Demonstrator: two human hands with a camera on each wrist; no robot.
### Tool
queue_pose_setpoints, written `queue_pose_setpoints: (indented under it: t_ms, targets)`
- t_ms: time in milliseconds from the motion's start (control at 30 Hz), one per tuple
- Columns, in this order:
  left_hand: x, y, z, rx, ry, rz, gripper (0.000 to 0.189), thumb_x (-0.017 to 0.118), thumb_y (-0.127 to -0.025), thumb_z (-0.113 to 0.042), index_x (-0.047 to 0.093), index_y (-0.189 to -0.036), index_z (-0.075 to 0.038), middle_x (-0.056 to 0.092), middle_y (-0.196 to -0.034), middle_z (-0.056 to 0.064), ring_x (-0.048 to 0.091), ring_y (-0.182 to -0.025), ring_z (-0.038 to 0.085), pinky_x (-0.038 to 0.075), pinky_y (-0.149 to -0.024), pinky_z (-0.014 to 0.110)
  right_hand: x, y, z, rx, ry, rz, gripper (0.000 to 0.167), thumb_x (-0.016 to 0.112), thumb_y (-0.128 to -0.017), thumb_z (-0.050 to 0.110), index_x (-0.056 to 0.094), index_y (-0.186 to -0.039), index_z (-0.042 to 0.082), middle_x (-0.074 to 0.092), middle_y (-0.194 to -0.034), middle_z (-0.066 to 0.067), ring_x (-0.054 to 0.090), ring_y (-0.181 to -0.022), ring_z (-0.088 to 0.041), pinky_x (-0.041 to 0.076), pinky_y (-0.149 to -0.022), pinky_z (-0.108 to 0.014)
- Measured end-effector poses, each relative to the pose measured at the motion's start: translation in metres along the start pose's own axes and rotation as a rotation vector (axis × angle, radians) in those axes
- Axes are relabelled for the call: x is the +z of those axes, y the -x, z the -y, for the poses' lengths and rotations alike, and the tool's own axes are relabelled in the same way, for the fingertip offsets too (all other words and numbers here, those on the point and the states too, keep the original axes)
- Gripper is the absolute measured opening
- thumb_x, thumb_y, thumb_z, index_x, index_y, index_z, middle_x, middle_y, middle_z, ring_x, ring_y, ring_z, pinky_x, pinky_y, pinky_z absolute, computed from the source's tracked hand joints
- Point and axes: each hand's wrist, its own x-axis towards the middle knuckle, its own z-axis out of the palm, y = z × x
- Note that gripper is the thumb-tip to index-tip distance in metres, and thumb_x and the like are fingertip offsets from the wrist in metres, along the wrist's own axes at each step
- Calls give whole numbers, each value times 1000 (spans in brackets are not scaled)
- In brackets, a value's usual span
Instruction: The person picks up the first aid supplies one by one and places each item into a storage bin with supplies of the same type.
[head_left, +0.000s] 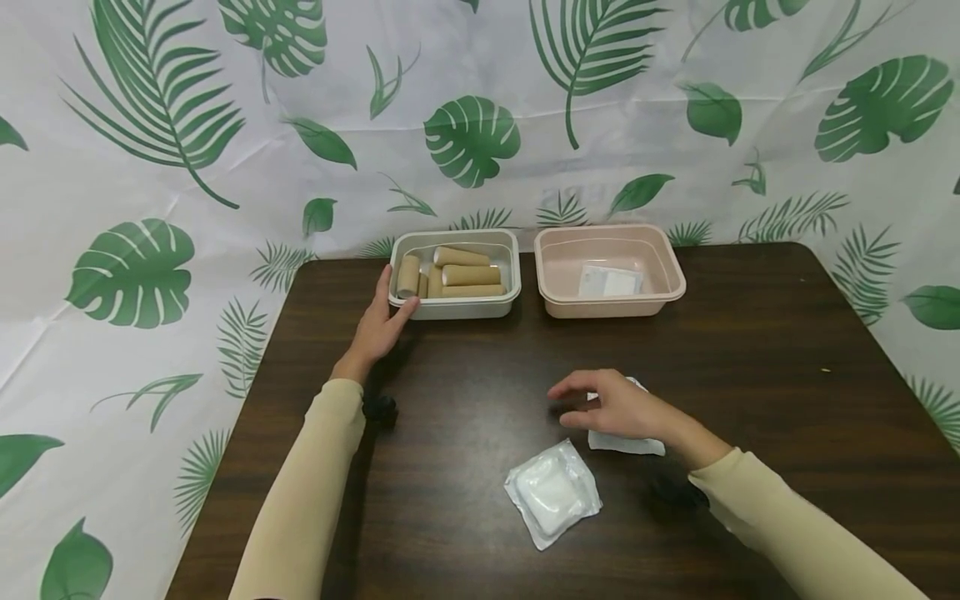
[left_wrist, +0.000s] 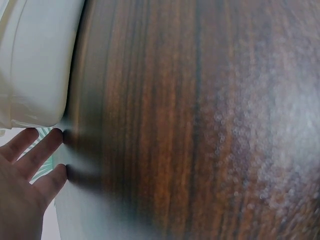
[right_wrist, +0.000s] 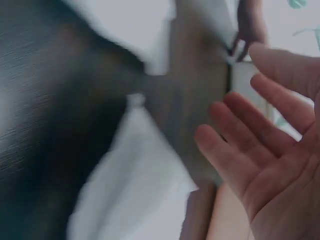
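My left hand point(head_left: 377, 329) touches the left side of a pale grey tub point(head_left: 468, 310), thumb at its front rim and fingers extended along its end. Several tan rolls point(head_left: 472, 276) lie in that tub, some with white ends showing. In the left wrist view, the fingers point(left_wrist: 44, 145) are spread beside the tub's corner. My right hand point(head_left: 618, 407) hovers with relaxed fingers and nothing in them, partly covering a flat white packet point(head_left: 628, 443). Nearer the front lies another sealed white packet point(head_left: 552, 492), with a square pad bulging inside.
Right of the grey tub stands a pink tub point(head_left: 611, 309) holding flat white packets point(head_left: 610, 282). Both tubs are at the back edge of the dark wooden table point(head_left: 450, 392). A leaf-patterned white curtain point(head_left: 360, 192) hangs right behind them.
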Motion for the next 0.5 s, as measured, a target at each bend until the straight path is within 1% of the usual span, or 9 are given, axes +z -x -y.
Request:
queue_pose_setpoints:
  t_ms: [133,233,367,500]
  targets:
    - [0,0,0,7,7,-6,83,49,-98,-56,3,-159,-23,21,-160,14,31,-140,38,25,-110,57,14,19,0,-83,164,26,39,78,-86,23,68,-120,10,64,-123,1,59,-114,-18,49,-92,-42]
    - [0,0,0,14,9,-3,83,49,-98,-55,2,-159,-24,20,-161,13,30,-141,37,25,-110,57,23,29,4,-101,243,50,46,80,-83,29,66,-124,15,59,-131,4,55,-121,-16,45,-97,-43]
    - [0,0,-1,10,5,1,82,49,-99,-54,1,-159,-26,20,-161,13,30,-141,37,25,-110,56,32,40,11,-99,274,102,60,83,-79,35,61,-132,20,51,-141,3,49,-128,-18,43,-100,-43]
    - [0,0,-2,5,3,-4,81,49,-99,-53,3,-159,-24,21,-160,14,32,-140,38,26,-109,56,41,45,15,-160,312,120,73,87,-72,37,58,-136,21,47,-145,-1,47,-131,-21,44,-99,-44]
